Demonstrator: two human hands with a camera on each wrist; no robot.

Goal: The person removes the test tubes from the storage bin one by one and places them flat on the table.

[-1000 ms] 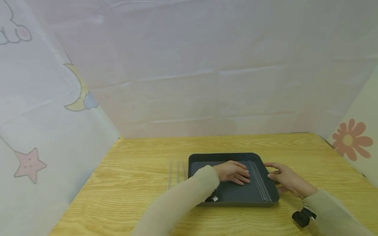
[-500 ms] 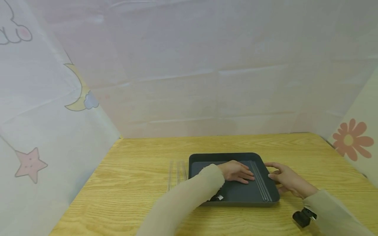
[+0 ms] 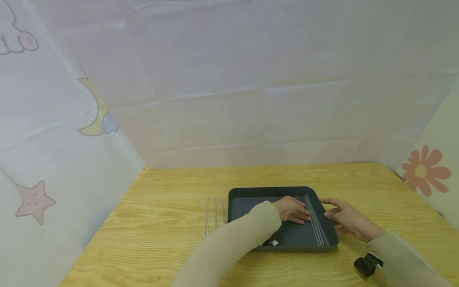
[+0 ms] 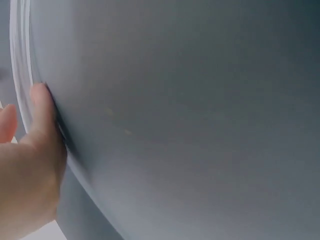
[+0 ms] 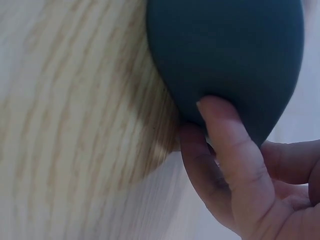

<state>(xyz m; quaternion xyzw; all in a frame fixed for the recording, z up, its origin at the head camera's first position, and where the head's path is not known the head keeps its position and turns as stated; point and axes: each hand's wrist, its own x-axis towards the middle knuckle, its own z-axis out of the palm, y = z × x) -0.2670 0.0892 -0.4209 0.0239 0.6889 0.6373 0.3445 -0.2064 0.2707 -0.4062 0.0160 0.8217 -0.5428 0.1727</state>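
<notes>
A dark grey rectangular tray [image 3: 297, 248] lies on the wooden table. Inside, near its right wall, lie several slim clear plastic rods [image 3: 317, 229] side by side, running back to front. My left hand [image 3: 292, 209] is low in the tray, fingers extended to the right, fingertips at the left side of the rods. In the left wrist view a fingertip [image 4: 39, 92] meets the rods [image 4: 21, 60]. My right hand [image 3: 346, 219] rests on the outside of the tray's right wall. Its fingers [image 5: 230, 135] touch that wall in the right wrist view.
Several more clear rods [image 3: 206, 217] lie on the table [image 3: 161, 223] left of the tray, partly hidden behind the left sleeve [image 3: 229, 239]. A black wrist camera [image 3: 365, 265] hangs under the right sleeve. A pale printed cloth [image 3: 244, 99] surrounds the table's back and sides.
My left hand has slid right across the tray floor to the rods. The rods have turned slightly, far ends rightward, near ends leftward. My right hand stays at the wall.
</notes>
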